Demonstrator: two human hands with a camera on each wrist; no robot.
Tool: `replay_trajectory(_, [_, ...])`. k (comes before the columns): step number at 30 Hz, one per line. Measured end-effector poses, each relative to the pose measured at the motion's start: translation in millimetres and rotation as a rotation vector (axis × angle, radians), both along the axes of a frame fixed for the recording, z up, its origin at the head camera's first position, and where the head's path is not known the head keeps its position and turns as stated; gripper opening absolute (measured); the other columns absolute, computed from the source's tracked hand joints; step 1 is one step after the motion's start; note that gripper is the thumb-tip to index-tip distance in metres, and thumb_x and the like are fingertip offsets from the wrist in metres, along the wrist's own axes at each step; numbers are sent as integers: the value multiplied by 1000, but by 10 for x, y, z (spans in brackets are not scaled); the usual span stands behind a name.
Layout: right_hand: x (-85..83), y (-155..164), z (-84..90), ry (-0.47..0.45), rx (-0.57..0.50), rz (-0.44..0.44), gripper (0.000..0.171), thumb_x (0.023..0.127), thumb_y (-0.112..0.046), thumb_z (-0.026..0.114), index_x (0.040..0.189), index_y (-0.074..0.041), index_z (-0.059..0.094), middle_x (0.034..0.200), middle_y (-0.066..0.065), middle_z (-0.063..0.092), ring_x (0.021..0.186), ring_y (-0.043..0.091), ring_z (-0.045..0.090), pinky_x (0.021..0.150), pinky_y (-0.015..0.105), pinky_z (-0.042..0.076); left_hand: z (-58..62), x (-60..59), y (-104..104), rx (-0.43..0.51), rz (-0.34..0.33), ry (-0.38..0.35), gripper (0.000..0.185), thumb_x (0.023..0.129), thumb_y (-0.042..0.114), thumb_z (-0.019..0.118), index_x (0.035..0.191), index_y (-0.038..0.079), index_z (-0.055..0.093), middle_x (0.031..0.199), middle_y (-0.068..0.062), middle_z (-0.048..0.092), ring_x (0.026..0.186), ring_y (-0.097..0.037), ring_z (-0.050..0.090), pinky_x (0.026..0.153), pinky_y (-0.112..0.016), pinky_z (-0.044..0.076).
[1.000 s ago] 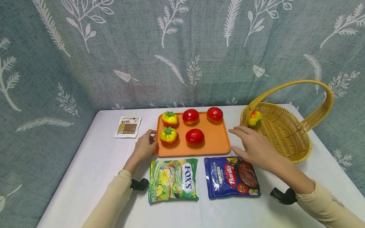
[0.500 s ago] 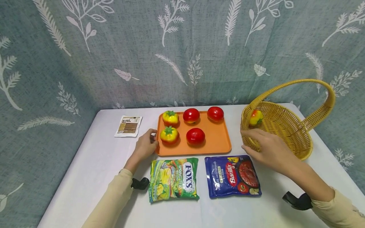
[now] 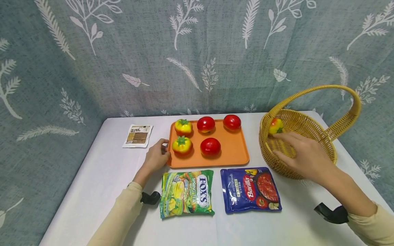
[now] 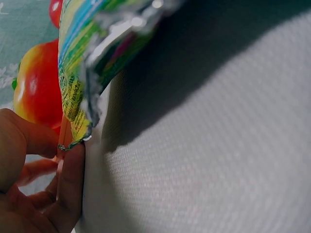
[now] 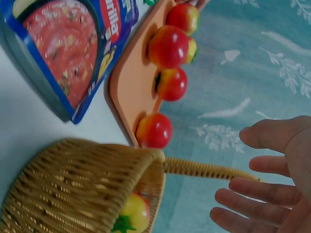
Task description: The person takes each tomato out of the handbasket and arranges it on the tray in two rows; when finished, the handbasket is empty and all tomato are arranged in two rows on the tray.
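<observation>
**Right hand moves over the basket**

Now the right hand [image 3: 303, 155] hangs over the basket [image 3: 311, 164], fingers spread and relaxed, holding nothing. A second ago it lay beside the right edge of the tray [image 3: 234, 153]; half a second ago it was at the basket's near rim. It has crossed that rim, and its fingertips point toward the yellow-red fruit [image 3: 275, 126] lying against the basket's far left wall. The right wrist view shows the fingers [image 5: 252, 189] straight and apart above the opening, with the fruit [image 5: 131, 213] below inside the weave; hand and fruit do not touch. Judged from this, the reach is aimed at the basket's contents, not the tray.

The left hand [image 3: 157, 155] has not moved: it rests at the tray's left edge, fingers curled on the rim, thumb toward the tray. The left wrist view shows the fingers [image 4: 29, 141] bent at the orange rim, so it appears to hold the tray in place.

The basket holds one fruit only. The tray carries five: two yellow-red ones [image 3: 183, 127] on the left and three red ones [image 3: 210, 147] to their right, all apart from each other. On the bench [image 3: 101, 177], just in front of the tray, lie a green candy bag [image 3: 187, 194] and a blue sauce pouch [image 3: 250, 190]; a small packet [image 3: 138, 135] lies left of the tray.
</observation>
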State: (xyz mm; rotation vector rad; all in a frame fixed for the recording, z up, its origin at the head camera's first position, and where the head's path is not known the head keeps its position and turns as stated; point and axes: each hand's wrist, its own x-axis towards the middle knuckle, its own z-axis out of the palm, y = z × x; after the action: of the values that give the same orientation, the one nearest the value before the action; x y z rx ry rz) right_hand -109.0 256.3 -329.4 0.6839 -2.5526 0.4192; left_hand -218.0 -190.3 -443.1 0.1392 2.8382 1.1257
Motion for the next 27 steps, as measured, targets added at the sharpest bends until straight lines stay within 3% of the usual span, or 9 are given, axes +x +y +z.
replay_trajectory(10, [-123, 127, 34, 44, 16, 17, 50, 72, -10, 84, 117, 1, 67, 104, 18, 70, 83, 36, 68, 64, 52, 55, 12, 4, 3, 6, -2, -3, 48, 90, 7, 60, 136, 2, 50, 104, -14, 61, 90, -26, 59, 73, -35, 52])
replay_trajectory(23, [-343, 230, 103, -104, 68, -85, 47, 81, -13, 81, 122, 4, 65, 111, 23, 67, 97, 43, 65, 78, 59, 52, -4, -9, 9, 5, 0, -1, 48, 89, 6, 59, 136, 2, 50, 105, -15, 62, 92, -27, 60, 78, -38, 53])
replay_trajectory(27, [-426, 266, 146, -151, 84, -121, 46, 84, -14, 79, 124, 3, 64, 115, 26, 65, 98, 46, 63, 77, 62, 50, -8, -6, 17, 3, -2, 2, 48, 89, 6, 59, 136, 2, 50, 105, -14, 62, 92, -27, 61, 81, -40, 52])
